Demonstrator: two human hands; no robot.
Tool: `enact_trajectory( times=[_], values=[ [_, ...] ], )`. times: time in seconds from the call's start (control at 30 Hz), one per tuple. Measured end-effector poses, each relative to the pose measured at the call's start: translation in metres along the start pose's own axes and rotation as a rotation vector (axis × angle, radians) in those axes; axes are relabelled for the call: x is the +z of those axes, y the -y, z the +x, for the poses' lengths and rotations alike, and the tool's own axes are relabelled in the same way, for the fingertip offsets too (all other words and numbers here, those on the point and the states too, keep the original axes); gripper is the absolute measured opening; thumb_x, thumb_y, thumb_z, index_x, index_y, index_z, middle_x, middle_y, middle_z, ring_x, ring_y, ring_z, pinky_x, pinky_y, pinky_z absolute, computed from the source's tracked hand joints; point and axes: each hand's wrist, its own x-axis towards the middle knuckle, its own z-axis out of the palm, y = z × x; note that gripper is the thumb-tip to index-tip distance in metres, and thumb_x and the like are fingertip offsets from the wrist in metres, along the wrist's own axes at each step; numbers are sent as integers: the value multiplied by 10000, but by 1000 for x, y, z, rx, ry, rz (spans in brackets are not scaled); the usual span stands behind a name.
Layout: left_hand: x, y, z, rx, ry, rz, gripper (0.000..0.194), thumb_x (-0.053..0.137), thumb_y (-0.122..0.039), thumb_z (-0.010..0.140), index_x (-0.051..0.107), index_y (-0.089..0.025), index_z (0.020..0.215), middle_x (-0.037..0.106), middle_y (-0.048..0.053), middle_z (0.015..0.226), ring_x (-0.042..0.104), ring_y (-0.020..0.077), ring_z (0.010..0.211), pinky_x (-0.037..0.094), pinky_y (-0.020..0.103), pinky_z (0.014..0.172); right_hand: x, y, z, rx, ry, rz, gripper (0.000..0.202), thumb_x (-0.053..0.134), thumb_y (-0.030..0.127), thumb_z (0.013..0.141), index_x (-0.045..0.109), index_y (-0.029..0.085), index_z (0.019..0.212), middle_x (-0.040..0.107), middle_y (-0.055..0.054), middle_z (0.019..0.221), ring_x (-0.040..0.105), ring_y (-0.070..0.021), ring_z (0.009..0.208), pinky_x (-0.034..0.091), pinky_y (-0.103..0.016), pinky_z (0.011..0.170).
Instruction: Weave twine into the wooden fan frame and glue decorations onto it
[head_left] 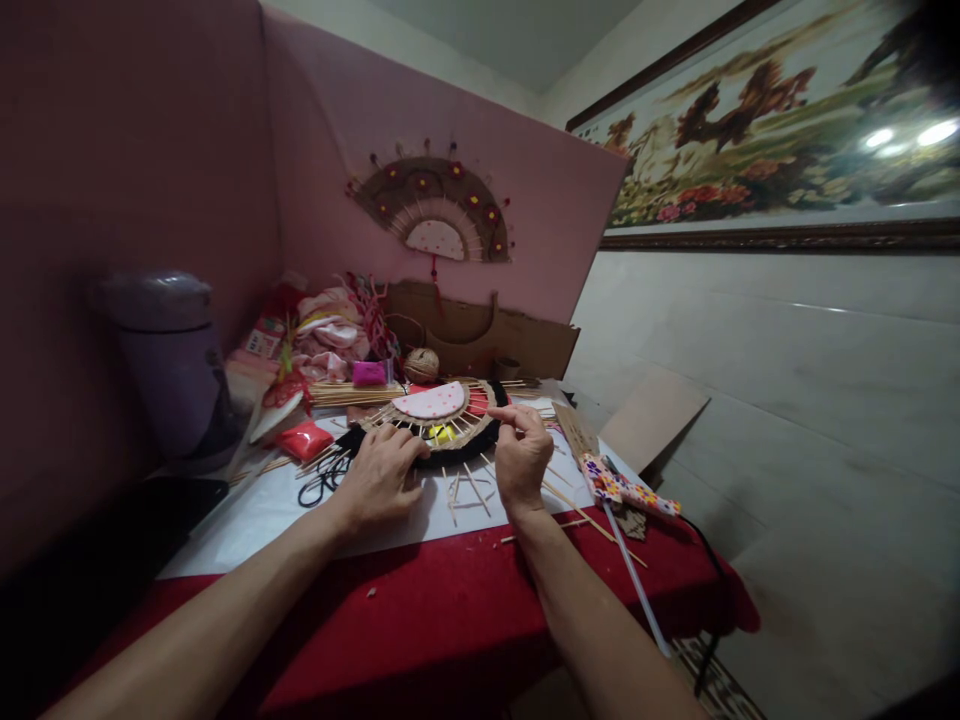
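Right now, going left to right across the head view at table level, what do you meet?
Purple container → red packet → left hand → fan being made → right hand → floral-patterned glue gun.

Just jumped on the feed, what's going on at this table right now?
A person is working with both bare hands on a half-round fan of wooden sticks with a pink dotted centre, lying on white paper over a red tablecloth. The left hand presses on its near edge; the right hand pinches at its right side. A floral-patterned glue gun lies to the right.
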Motion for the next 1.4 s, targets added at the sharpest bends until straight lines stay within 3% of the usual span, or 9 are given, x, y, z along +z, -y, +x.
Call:
enact_trajectory(
  times=[0.13, 0.23, 0.33, 0.43, 0.57, 0.7, 1.03, 1.27, 1.4],
  values=[
    [-4, 6, 3, -205, -163, 96, 246, 489, -180, 726, 572, -175, 957, 594, 111, 988, 491, 285, 950, 393, 419, 816, 2, -5, 1, 18, 3, -102, 302, 406, 82, 740, 689, 163, 805, 619, -84, 882, 578, -196, 851, 453, -303, 757],
    [-8, 13, 1, -433, -235, 256, 255, 435, -184, 772, 568, -153, 987, 586, 151, 959, 515, 308, 893, 400, 419, 744, 3, -10, 0, 52, 89, -352, 226, 486, 149, 778, 665, 152, 917, 620, -132, 963, 573, -241, 900, 432, -351, 783],
    [-12, 18, -3, -513, -188, 391, 239, 409, -195, 802, 565, -138, 973, 593, 171, 901, 546, 321, 847, 389, 417, 701, 2, -10, -4, 70, 326, -677, 148, 543, 237, 818, 640, 162, 900, 647, -162, 893, 600, -279, 871, 409, -376, 734],
    [-16, 17, -5, -527, -68, 431, 263, 370, -170, 816, 559, -124, 993, 605, 174, 891, 569, 321, 854, 382, 420, 714, 1, -6, -7, 120, 550, -862, 165, 520, 283, 859, 613, 156, 909, 671, -150, 788, 642, -273, 778, 398, -359, 670],
    [-18, 12, -3, -561, 43, 404, 326, 306, -167, 848, 541, -116, 1069, 604, 175, 970, 567, 330, 917, 380, 432, 745, 2, -3, -8, 157, 624, -877, 170, 494, 312, 873, 596, 183, 913, 694, -108, 822, 654, -256, 795, 382, -315, 634],
    [-18, 12, -1, -610, 36, 375, 342, 307, -228, 876, 528, -130, 1119, 593, 167, 1015, 558, 334, 957, 383, 428, 765, 4, -5, -6, 211, 611, -771, 126, 475, 264, 865, 597, 231, 866, 691, -52, 819, 642, -218, 780, 348, -283, 598],
    [-17, 12, 2, -713, -123, 228, 355, 345, -372, 900, 544, -168, 1112, 590, 143, 1063, 573, 333, 977, 415, 451, 788, -1, -13, 5, 318, 432, -578, 197, 529, 137, 742, 634, 240, 874, 691, -29, 858, 617, -202, 781, 347, -269, 605],
    [-26, 6, 7, -758, -341, 232, 359, 375, -335, 903, 535, -147, 1164, 567, 159, 1129, 519, 334, 1068, 412, 448, 861, -1, -17, 7, 350, 288, -398, 175, 474, 156, 756, 621, 204, 838, 666, -41, 759, 603, -198, 716, 366, -275, 613],
    [-27, 8, 8, -773, -409, 145, 345, 386, -297, 894, 537, -145, 1164, 560, 161, 1158, 494, 334, 1113, 404, 447, 903, 0, -22, 7, 323, 223, -300, 192, 450, 168, 736, 613, 193, 833, 651, -32, 695, 601, -196, 677, 376, -277, 614]
  ],
)
